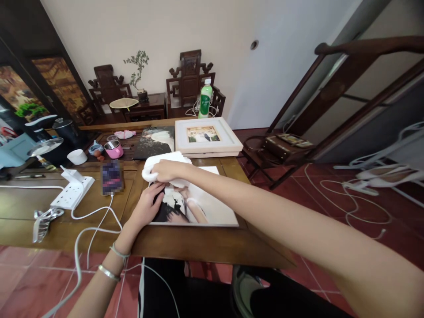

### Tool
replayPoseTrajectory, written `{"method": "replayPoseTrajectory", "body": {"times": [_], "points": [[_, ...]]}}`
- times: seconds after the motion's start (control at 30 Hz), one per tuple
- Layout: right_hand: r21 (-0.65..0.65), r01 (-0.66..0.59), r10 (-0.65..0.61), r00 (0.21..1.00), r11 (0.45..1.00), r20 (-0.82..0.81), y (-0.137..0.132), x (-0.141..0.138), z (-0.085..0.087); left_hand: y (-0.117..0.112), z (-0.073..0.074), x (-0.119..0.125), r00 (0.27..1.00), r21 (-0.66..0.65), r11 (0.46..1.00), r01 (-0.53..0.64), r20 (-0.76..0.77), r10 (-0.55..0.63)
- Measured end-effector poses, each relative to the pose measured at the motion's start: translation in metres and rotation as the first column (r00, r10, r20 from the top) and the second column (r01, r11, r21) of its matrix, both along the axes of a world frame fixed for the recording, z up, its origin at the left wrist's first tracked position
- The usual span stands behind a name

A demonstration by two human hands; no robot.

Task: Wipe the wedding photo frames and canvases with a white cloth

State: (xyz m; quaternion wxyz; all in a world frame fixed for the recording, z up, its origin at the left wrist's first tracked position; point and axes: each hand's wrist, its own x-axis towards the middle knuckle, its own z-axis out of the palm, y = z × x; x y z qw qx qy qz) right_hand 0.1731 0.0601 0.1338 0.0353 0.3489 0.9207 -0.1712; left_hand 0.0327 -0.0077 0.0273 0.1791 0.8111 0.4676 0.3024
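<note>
White cloth: a bundled white cloth [180,159] is being held on the far left part of a photo panel [223,207], its longer way running roughly left to right and a rounded fold pointing left.
Right fingers: the cloth is being gripped by the right hand [168,170], the fingers curling over the fold.
Photo panel: it is being kept flat on the counter [198,242], near its front edge, the long axis appearing to run left to right; the pictured arm is reaching down toward the person's side.
Left fingers: the panel's left side is being pressed by the left hand [149,202], the fingers lying loosely extended, grasping nothing, just beside the cloth.
In the way: part of the panel is being hidden by the cloth and the right forearm [228,187], which is crossing above it.
Behind: a dark photo panel [154,145] and a white picture frame [228,137] are lying side by side, a green bottle [205,101] showing beyond the frame.
Left side: a phone [111,176] is being fed by a white cable [109,202]; a power strip [73,194], a claw clip [44,223] and a pink cup [114,151] are sitting farther out.
Right side: a wooden chair [359,57] is standing on the floor, apart from the counter.
</note>
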Motion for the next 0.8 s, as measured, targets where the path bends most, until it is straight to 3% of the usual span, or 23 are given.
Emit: {"method": "replayPoseTrajectory", "body": {"times": [0.13,0.47,0.63,0.8], "points": [[0.055,0.006,-0.007,1.000,0.998,0.013,-0.004,0.024,-0.006,-0.001,0.001,0.000,1.000,0.001,1.000,0.010,-0.007,-0.010],[0.054,0.202,-0.206,0.976,0.978,0.072,-0.008,0.145,-0.028,0.000,-0.001,0.001,1.000,-0.021,1.000,0.009,-0.015,-0.010],[0.096,0.239,-0.243,0.969,0.966,0.034,-0.022,0.156,-0.046,0.000,-0.001,0.000,1.000,-0.022,1.000,0.001,-0.007,-0.001],[-0.014,0.231,-0.229,0.969,0.973,0.088,-0.083,0.141,-0.036,0.001,-0.003,-0.001,1.000,-0.023,1.000,-0.005,-0.007,0.005]]}}
